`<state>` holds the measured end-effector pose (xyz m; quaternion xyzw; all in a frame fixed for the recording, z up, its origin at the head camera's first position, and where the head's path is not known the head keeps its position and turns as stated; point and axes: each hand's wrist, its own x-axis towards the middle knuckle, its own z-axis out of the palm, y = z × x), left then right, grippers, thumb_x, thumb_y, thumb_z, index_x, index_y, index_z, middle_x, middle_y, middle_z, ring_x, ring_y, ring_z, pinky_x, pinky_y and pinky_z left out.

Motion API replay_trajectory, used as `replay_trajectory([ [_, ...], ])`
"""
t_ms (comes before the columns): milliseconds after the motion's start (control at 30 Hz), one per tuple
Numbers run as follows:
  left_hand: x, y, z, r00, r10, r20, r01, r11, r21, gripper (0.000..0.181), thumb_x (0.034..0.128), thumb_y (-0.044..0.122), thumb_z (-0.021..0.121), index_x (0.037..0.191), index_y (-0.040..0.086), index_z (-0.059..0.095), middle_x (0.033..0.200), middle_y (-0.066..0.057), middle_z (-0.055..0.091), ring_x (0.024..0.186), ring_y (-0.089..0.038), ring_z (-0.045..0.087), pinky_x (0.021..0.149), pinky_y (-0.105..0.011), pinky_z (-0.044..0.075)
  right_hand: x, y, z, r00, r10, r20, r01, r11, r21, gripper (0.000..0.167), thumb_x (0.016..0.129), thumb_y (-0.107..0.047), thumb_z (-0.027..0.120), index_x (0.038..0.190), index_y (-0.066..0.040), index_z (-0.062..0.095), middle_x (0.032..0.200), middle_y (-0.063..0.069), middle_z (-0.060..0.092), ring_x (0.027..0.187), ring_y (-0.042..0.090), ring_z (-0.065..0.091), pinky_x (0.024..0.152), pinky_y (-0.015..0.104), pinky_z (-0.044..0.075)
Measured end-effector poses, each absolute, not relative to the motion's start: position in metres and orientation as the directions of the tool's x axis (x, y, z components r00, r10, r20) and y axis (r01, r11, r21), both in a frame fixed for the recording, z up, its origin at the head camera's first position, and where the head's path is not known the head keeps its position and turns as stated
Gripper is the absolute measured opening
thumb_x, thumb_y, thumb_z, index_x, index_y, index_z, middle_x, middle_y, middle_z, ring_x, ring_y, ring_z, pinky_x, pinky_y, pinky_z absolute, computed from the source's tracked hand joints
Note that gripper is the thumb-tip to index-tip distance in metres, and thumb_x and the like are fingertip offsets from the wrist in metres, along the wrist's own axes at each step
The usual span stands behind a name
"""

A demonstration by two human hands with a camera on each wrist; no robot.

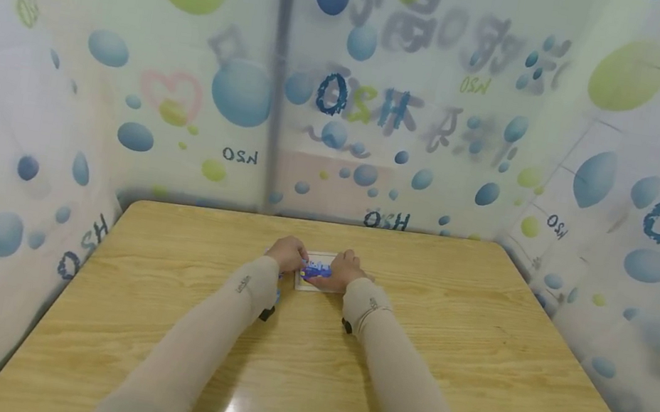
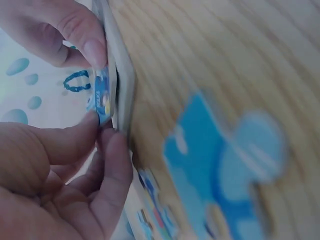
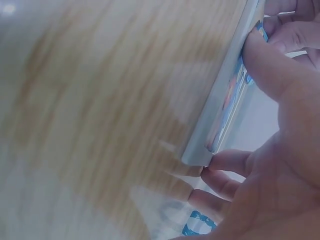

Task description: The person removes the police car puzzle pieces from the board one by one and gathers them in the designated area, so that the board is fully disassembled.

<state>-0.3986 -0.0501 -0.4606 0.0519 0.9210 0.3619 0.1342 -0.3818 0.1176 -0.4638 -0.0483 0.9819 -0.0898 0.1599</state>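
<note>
A pale puzzle tray (image 1: 317, 287) lies on the table, with joined blue jigsaw pieces (image 1: 317, 270) in it. My left hand (image 1: 288, 254) is at the tray's left side. Its thumb and fingers pinch a small blue jigsaw piece (image 2: 101, 97) at the tray's edge. From the right, my right hand (image 1: 348, 272) holds the tray. The thumb (image 3: 272, 65) rests on the jigsaw pieces near the left hand, and the other fingers bend at the tray's far end. Both hands cover parts of the tray.
A loose light-blue jigsaw piece (image 2: 200, 165) lies on the table by the left wrist, blurred up close. Further loose pieces (image 2: 156, 207) are beside the left hand. The wooden table (image 1: 459, 371) is enclosed by printed curtains (image 1: 196, 69) at the back and sides.
</note>
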Motion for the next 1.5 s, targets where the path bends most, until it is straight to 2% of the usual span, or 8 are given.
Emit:
replay_trajectory([
  [100, -0.401, -0.049, -0.462, -0.96, 0.178, -0.217, -0.015, 0.74, 0.673, 0.006, 0.0935, 0.006, 0.069, 0.096, 0.003, 0.073, 0.087, -0.006, 0.069, 0.07, -0.016, 0.06, 0.061, -0.024, 0.051, -0.382, 0.116, -0.466, -0.946, -0.093, -0.31, -0.031, 0.98, -0.199, 0.108, 0.084, -0.072, 0.066, 0.154, 0.004, 0.031, 0.147, 0.018, 0.033, 0.135, 0.032, 0.035, 0.101, 0.076, 0.036],
  [267, -0.402, -0.049, -0.462, -0.959, 0.147, -0.241, -0.065, 0.717, 0.694, 0.009, 0.0934, 0.008, 0.069, 0.098, 0.002, 0.075, 0.081, -0.006, 0.072, 0.068, -0.015, 0.063, 0.065, -0.025, 0.055, -0.38, 0.114, -0.464, -0.945, -0.091, -0.313, -0.034, 0.983, -0.181, 0.106, 0.085, -0.071, 0.065, 0.154, 0.003, 0.033, 0.149, 0.019, 0.032, 0.136, 0.033, 0.034, 0.101, 0.076, 0.037],
  [467, -0.397, -0.056, -0.457, -0.949, 0.189, -0.254, -0.089, 0.611, 0.787, 0.014, 0.0955, 0.004, 0.068, 0.107, -0.004, 0.071, 0.089, -0.011, 0.072, 0.073, -0.017, 0.068, 0.071, -0.028, 0.06, -0.379, 0.115, -0.461, -0.943, -0.089, -0.322, -0.035, 0.985, -0.17, 0.104, 0.086, -0.072, 0.064, 0.154, 0.001, 0.033, 0.153, 0.019, 0.03, 0.141, 0.034, 0.031, 0.102, 0.075, 0.036],
  [800, -0.386, -0.072, -0.446, -0.926, 0.248, -0.285, -0.163, 0.418, 0.894, 0.019, 0.1002, 0.002, 0.061, 0.117, -0.006, 0.065, 0.107, -0.019, 0.067, 0.078, -0.02, 0.068, 0.072, -0.029, 0.06, -0.385, 0.115, -0.466, -0.945, -0.08, -0.316, -0.026, 0.985, -0.171, 0.109, 0.083, -0.075, 0.064, 0.155, 0.001, 0.032, 0.152, 0.019, 0.031, 0.142, 0.035, 0.032, 0.101, 0.078, 0.035],
  [933, -0.382, -0.082, -0.444, -0.916, 0.295, -0.272, -0.149, 0.381, 0.913, 0.024, 0.1015, 0.002, 0.058, 0.123, -0.009, 0.061, 0.112, -0.022, 0.066, 0.081, -0.018, 0.069, 0.075, -0.029, 0.061, -0.387, 0.119, -0.467, -0.943, -0.129, -0.306, -0.076, 0.981, -0.178, 0.109, 0.084, -0.076, 0.061, 0.152, 0.005, 0.035, 0.148, 0.021, 0.035, 0.138, 0.035, 0.036, 0.105, 0.065, 0.041],
  [1100, -0.382, -0.096, -0.443, -0.91, 0.323, -0.261, -0.121, 0.396, 0.91, 0.027, 0.101, 0.002, 0.06, 0.125, -0.011, 0.059, 0.112, -0.022, 0.066, 0.081, -0.017, 0.07, 0.077, -0.029, 0.061, -0.39, 0.131, -0.463, -0.927, -0.202, -0.315, -0.152, 0.973, -0.176, 0.087, 0.097, -0.059, 0.059, 0.151, 0.005, 0.037, 0.154, 0.022, 0.033, 0.14, 0.037, 0.039, 0.114, 0.045, 0.04],
  [1300, -0.383, -0.109, -0.443, -0.912, 0.302, -0.279, -0.138, 0.414, 0.9, 0.025, 0.1007, 0.004, 0.062, 0.122, -0.008, 0.06, 0.112, -0.019, 0.066, 0.085, -0.02, 0.072, 0.079, -0.03, 0.061, -0.392, 0.14, -0.459, -0.909, -0.255, -0.33, -0.204, 0.962, -0.18, 0.064, 0.101, -0.034, 0.064, 0.151, 0.001, 0.041, 0.159, 0.021, 0.028, 0.143, 0.034, 0.039, 0.116, 0.042, 0.038],
  [1500, -0.382, -0.121, -0.444, -0.914, 0.311, -0.26, -0.111, 0.425, 0.899, 0.026, 0.1008, 0.005, 0.062, 0.123, -0.007, 0.06, 0.108, -0.018, 0.066, 0.082, -0.018, 0.07, 0.078, -0.029, 0.06, -0.39, 0.143, -0.46, -0.912, -0.273, -0.307, -0.222, 0.956, -0.192, 0.059, 0.101, -0.026, 0.065, 0.149, 0.0, 0.044, 0.157, 0.021, 0.032, 0.14, 0.035, 0.043, 0.114, 0.043, 0.04],
])
